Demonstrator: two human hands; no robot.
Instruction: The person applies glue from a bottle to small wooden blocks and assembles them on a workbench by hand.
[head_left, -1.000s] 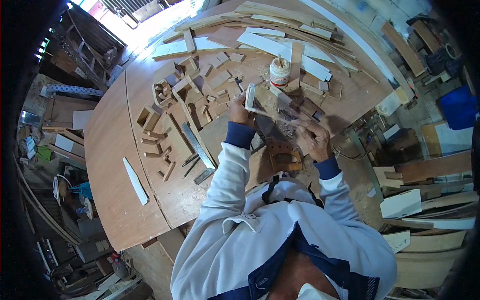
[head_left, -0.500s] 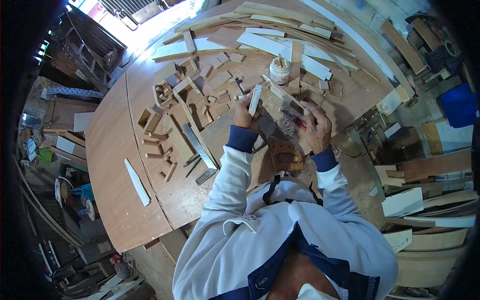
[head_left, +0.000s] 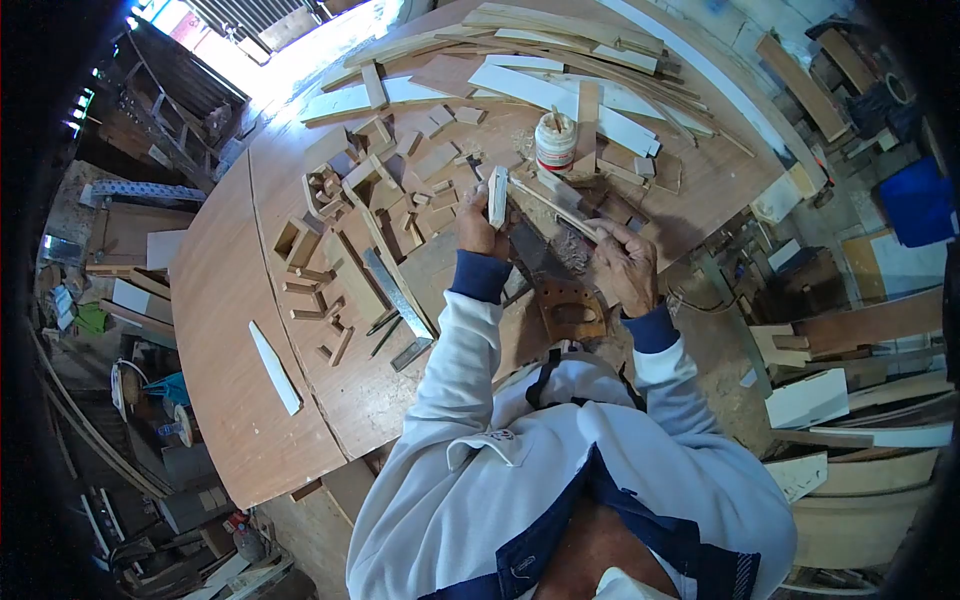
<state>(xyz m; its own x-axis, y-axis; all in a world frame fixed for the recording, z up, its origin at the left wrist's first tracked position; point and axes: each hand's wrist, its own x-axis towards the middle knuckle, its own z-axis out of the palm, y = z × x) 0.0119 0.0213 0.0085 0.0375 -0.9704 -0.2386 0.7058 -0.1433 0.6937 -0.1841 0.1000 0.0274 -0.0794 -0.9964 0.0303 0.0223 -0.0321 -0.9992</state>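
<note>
My left hand (head_left: 478,230) grips a small pale wooden piece (head_left: 497,196) upright over the workbench. My right hand (head_left: 625,264) pinches one end of a thin wooden strip (head_left: 552,205) whose other end reaches the pale piece. Below the hands lie a hand saw (head_left: 560,290) with a brown wooden handle and a patch of sawdust. Both sleeves are white with blue cuffs.
The round brown tabletop (head_left: 230,330) holds several small wood offcuts (head_left: 330,190), a metal square (head_left: 395,295), a white glue jar (head_left: 555,140) and long boards (head_left: 560,60) at the far edge. A white strip (head_left: 272,365) lies near the front left. Planks and a blue bin (head_left: 915,200) stand right.
My right hand rose toward the pale piece half a second ago and has now drawn back down with the thin strip. My left hand has kept the pale piece nearly in place.
</note>
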